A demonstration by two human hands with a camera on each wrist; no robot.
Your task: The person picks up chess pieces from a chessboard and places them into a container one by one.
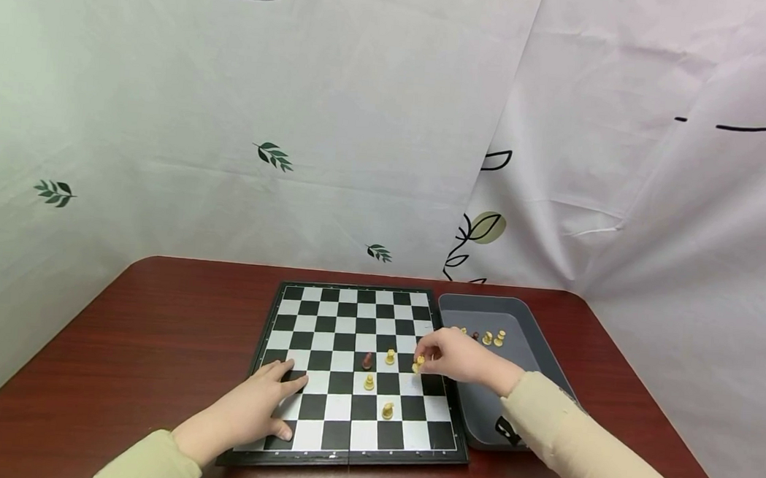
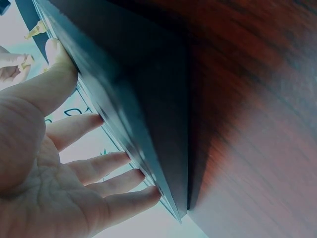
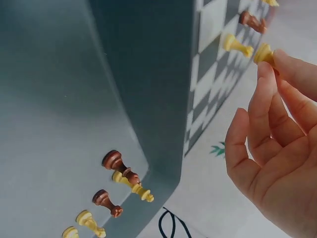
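Pinching yellow piece (image 3: 263,53): right grip (image 1: 458,355) | left grip (image 1: 256,405): splayed over chessboard (image 1: 346,326) | (grey tray (image 1: 484,315) alongside)

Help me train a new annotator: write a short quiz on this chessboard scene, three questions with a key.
1. What does the right hand pinch?
2. True or false: in the head view, the gray tray lies left of the chessboard.
3. The left hand has its fingers: a) clenched in a fist; b) spread over the chessboard; c) inside the gray tray.

Key: 1. a yellow chess piece; 2. false, it lies on the right; 3. b.
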